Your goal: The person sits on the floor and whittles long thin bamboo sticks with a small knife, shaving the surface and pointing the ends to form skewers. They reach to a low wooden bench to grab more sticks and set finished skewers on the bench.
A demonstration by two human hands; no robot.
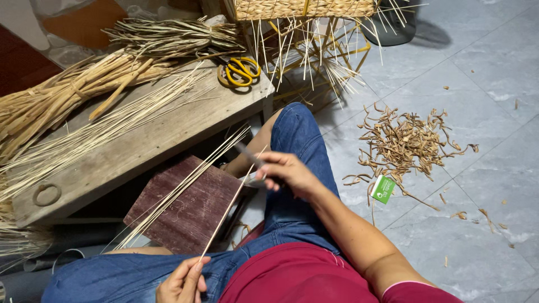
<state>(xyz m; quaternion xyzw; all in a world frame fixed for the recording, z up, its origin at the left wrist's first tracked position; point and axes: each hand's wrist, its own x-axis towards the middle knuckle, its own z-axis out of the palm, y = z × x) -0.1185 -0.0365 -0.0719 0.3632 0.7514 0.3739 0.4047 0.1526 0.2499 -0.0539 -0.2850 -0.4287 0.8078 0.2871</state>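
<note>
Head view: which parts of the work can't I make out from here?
- Tool in the right hand: mostly covered by the fingers, the showing part motion-blurred; its kind is unclear.
- Left hand: cut off by the bottom edge; it pinches a thin strip.
- Basket: cut off by the top edge.
- Green packet: print too small.
- Reed bundle: runs off the left edge.

Right hand (286, 171) is out over the right knee (295, 126), fingers curled shut in a grip, forearm stretched forward. Left hand (182, 280) sits way back from that knee, fingertips pinched together.
</note>
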